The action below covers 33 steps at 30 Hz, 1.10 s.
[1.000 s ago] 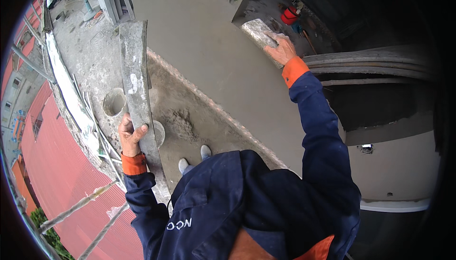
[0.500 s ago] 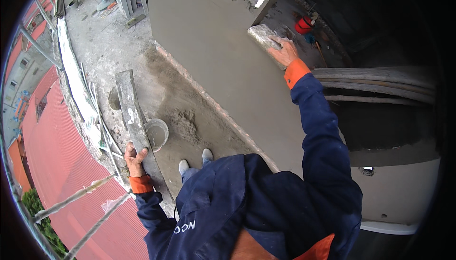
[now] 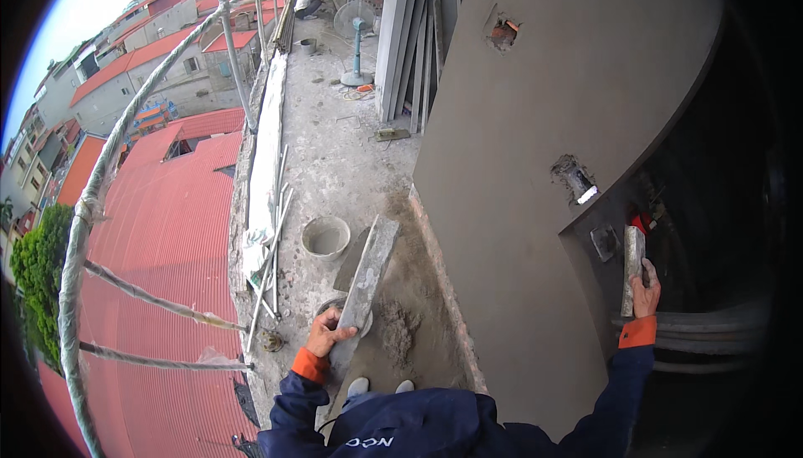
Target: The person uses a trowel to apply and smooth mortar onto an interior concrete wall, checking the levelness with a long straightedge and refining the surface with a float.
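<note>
In the lower centre, a long board (image 3: 370,276) is gripped by the left hand (image 3: 326,337), thumb on top, likely for steadiness; at right, a float (image 3: 633,261) is clasped by the right hand (image 3: 644,296).

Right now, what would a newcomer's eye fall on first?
Likely the red roof, spread wide at left beyond the poles. Then the grey wall, right of centre, with two ragged holes. Lower down, the left fingers grip a long board; the right fingers, farther right, a grey tool.
</note>
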Each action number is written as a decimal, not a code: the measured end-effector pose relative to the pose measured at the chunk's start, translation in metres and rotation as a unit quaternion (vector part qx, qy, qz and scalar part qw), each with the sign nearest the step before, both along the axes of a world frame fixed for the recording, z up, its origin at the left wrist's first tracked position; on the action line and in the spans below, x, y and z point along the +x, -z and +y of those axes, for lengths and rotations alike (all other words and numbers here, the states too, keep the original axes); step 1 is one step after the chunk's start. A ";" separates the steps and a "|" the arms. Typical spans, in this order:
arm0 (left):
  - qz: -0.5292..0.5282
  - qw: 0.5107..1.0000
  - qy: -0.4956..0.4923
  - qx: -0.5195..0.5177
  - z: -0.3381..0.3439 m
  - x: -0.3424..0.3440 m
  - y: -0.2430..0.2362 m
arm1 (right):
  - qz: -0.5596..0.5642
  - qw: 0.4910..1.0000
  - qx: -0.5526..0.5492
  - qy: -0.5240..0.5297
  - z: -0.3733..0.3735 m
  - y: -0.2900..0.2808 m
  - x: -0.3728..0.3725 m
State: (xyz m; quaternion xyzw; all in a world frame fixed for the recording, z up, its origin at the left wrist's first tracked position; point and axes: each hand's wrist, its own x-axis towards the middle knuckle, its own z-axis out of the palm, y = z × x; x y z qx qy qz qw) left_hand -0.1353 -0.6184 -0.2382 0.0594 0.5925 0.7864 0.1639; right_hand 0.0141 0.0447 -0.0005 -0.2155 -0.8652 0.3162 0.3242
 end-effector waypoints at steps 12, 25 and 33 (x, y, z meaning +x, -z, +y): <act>-0.029 0.977 0.192 0.086 0.056 -0.023 -0.048 | 0.243 0.933 -0.221 -0.144 -0.324 0.086 -0.074; -0.068 0.960 0.262 0.066 0.088 -0.019 -0.037 | -0.043 0.987 -0.096 -0.125 -0.325 0.203 -0.070; -0.090 0.980 0.179 0.013 0.045 -0.010 -0.023 | 0.250 0.962 -0.097 -0.055 -0.171 0.067 -0.060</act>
